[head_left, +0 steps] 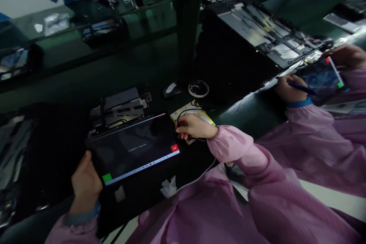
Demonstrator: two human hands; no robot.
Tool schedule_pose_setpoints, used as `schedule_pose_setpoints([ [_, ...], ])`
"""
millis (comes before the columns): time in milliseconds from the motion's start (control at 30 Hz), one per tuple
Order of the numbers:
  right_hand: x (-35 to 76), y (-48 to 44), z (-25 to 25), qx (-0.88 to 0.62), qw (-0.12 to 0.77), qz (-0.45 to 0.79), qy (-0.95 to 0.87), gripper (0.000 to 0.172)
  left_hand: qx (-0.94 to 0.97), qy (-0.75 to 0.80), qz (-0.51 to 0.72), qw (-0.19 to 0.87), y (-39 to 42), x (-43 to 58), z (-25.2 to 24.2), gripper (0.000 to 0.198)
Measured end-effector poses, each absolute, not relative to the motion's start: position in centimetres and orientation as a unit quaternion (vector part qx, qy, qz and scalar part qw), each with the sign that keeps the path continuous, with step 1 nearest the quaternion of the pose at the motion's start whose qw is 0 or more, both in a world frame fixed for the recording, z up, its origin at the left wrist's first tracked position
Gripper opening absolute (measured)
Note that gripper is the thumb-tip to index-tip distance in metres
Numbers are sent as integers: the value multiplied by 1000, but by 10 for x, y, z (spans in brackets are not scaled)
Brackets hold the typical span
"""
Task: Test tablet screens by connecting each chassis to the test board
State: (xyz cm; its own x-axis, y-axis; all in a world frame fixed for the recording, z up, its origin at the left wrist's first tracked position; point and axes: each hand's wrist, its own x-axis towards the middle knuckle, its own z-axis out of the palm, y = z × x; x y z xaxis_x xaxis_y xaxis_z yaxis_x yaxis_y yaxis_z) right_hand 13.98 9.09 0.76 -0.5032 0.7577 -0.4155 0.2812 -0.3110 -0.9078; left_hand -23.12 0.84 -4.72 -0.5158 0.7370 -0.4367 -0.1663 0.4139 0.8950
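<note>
A lit tablet-like screen (137, 146) lies tilted in front of me, dark with a green square, a red square and a pale bar along its lower edge. My left hand (85, 179) grips its left edge, the fingertips partly hidden. At the right edge, my right hand (196, 126) is closed in a pinch on a thin black cable (185, 111); the cable's end is hidden by the fingers. Beneath that hand sits a yellow-edged sheet (210, 117). Just behind the screen is an opened device with exposed inner parts (122, 105).
A black mouse (171, 89) and a roll of tape (198, 89) lie behind my right hand. Scraps of clear film (169, 187) rest near my lap. To the right, a co-worker's hands hold another lit screen (320, 78). Stacked opened devices (251, 26) stand at the back right.
</note>
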Motion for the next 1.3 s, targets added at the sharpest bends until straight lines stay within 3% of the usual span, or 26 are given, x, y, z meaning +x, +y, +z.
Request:
schedule_pose_setpoints([
  [167, 140, 93, 10, -463, 175, 695, -521, 11, 184, 678, 567, 430, 16, -219, -40, 20],
  [300, 140, 91, 13, -472, 184, 701, -502, 14, 133, 634, 585, 489, 18, -210, -27, 12],
  [467, 139, 85, 13, -504, 197, 663, -517, 24, 84, 579, 583, 564, 20, -202, -13, 19],
  [800, 138, 80, 9, -511, 207, 591, -589, 36, 64, 530, 611, 585, 21, -204, -16, 33],
  [1033, 135, 66, 10, -577, 219, 424, -662, 21, 70, 522, 612, 589, 22, -204, -17, 40],
  [1200, 135, 57, 15, -560, 204, 303, -744, 6, 73, 528, 612, 585, 22, -201, -12, 34],
  [1300, 135, 55, 13, -527, 193, 270, -782, 10, 66, 530, 609, 586, 22, -200, -9, 30],
])
